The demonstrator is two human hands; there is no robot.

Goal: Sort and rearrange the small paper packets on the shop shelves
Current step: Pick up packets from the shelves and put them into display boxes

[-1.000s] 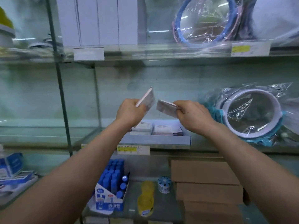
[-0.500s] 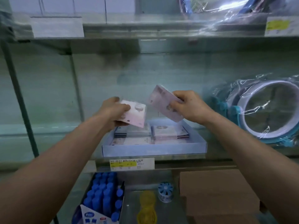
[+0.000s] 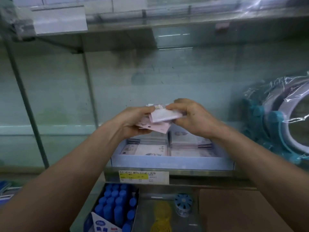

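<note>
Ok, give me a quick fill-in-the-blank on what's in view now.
The left hand and right hand both hold pink paper packets above the light ____ tray.
The price label on the shelf edge below it carries a ____ strip.
On the lower shelf, the blue-capped tubes stand to the ____ of the cardboard box.
Missing words: blue, yellow, left.
</note>
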